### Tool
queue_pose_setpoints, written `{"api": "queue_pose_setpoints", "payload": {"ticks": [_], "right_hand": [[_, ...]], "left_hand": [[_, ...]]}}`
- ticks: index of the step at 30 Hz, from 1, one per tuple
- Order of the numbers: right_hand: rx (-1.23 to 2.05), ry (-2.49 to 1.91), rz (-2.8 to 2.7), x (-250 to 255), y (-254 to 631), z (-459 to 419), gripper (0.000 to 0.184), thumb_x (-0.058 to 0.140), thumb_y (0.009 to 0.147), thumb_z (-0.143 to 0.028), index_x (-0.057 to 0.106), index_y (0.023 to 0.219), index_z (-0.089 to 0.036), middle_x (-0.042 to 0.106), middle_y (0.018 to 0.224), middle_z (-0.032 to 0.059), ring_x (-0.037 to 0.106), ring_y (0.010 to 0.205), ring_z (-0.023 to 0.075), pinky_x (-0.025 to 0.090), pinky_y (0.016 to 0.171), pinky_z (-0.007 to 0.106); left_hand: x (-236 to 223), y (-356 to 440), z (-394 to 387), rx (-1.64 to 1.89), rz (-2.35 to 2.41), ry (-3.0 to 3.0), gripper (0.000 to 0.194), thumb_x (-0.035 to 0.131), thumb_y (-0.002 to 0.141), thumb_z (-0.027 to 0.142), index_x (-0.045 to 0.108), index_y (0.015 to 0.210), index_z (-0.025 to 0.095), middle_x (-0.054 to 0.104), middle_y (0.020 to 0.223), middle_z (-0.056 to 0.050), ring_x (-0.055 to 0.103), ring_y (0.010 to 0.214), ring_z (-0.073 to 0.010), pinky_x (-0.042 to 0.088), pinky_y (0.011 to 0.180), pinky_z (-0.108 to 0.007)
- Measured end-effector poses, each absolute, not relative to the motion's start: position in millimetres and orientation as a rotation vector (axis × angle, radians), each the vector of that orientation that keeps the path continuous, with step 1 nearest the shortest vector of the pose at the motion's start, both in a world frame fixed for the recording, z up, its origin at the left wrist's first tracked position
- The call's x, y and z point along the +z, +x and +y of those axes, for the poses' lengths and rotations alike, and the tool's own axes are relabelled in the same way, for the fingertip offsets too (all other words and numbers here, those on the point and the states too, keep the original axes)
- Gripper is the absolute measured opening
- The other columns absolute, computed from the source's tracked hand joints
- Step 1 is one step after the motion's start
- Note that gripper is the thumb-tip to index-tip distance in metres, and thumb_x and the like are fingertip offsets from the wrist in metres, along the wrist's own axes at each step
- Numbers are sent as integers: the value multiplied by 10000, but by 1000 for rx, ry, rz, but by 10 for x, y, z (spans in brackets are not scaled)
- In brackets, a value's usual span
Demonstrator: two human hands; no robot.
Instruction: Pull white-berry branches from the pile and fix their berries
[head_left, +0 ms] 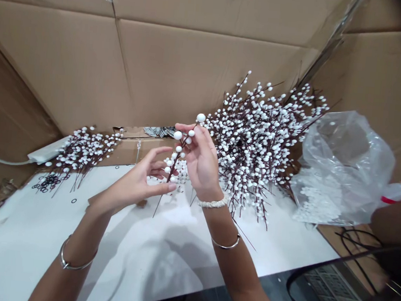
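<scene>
At the centre, a white-berried sprig [179, 149] slanted in mid-air, berries in place, lower stem bare; it looked nearly complete, perhaps with some adjusting left. The right hand [202, 165], raised, had its grip clamped near the tip; the left hand [135, 182] curved around the lower part, its grip's closure unclear. Beyond, a large berry bundle [257, 141] rested on the table [20, 242].

Showing moderate, diffuse light, apparently coming from above. Casting soft-edged, overlapping grey shadows across the near part of the white counter [14, 228]. Glinting off the clear plastic bag [374, 168] and silver bangles [66, 264]. Rendering the berried sprig [178, 149] fairly sharp, the massed berries [258, 127] softer. Stretching shapes toward the edges. Darkening into a blurred black patch at upper right.
</scene>
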State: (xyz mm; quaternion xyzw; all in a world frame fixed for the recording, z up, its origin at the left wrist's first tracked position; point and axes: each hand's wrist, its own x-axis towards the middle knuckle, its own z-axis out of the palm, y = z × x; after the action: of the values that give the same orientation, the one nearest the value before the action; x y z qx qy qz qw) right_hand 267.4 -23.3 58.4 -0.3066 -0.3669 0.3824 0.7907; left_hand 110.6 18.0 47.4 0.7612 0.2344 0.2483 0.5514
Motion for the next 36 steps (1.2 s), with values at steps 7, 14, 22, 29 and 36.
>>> {"api": "queue_pose_setpoints", "payload": {"ticks": [7, 14, 22, 29, 36], "right_hand": [[806, -669, -747, 602, 2733, -216, 200, 568, 848, -417, 587, 930, -236, 683, 1147, 45, 641, 1037, 162, 518, 893, 314], [1004, -724, -545, 545, 2842, -147, 296, 642, 772, -367, 580, 1027, -230, 639, 1265, 68, 554, 1266, 195, 438, 1082, 370], [1006, -742, -647, 578, 2947, -196, 333, 642, 783, -346, 579, 1097, -258, 663, 1217, 49, 593, 1198, 193, 459, 1050, 376], [1018, -754, -675, 588, 2941, -216, 306, 644, 766, -284, 585, 1063, -244, 710, 1052, 33, 659, 967, 171, 501, 919, 354], [1019, -761, -681, 580, 2934, -216, 227, 638, 761, -251, 609, 985, -227, 709, 984, 21, 645, 848, 142, 497, 784, 295]], "left_hand": [[464, 1162, 192, 641, 609, 1879, 275, 672, 834, 398, 633, 1043, 223, 670, 992, -69, 657, 873, -198, 547, 746, -303], [382, 912, 530, 882, 747, 1827, 368, 720, 777, 443, 658, 1033, 186, 694, 861, -60, 640, 651, -153, 505, 615, -261], [99, -247, 1543, 1338, 1457, 1928, 310, 709, 753, 400, 688, 982, 192, 603, 670, 32, 513, 623, -152, 358, 613, -245], [-285, -608, 1854, 1353, 1687, 2015, 172, 631, 774, 264, 654, 914, 167, 381, 787, -9, 444, 829, -213, 337, 835, -353], [-560, -450, 1970, 1180, 1845, 2148, 298, 492, 869, 269, 611, 1094, 114, 451, 1159, -150, 362, 1150, -361, 265, 952, -465]]}}
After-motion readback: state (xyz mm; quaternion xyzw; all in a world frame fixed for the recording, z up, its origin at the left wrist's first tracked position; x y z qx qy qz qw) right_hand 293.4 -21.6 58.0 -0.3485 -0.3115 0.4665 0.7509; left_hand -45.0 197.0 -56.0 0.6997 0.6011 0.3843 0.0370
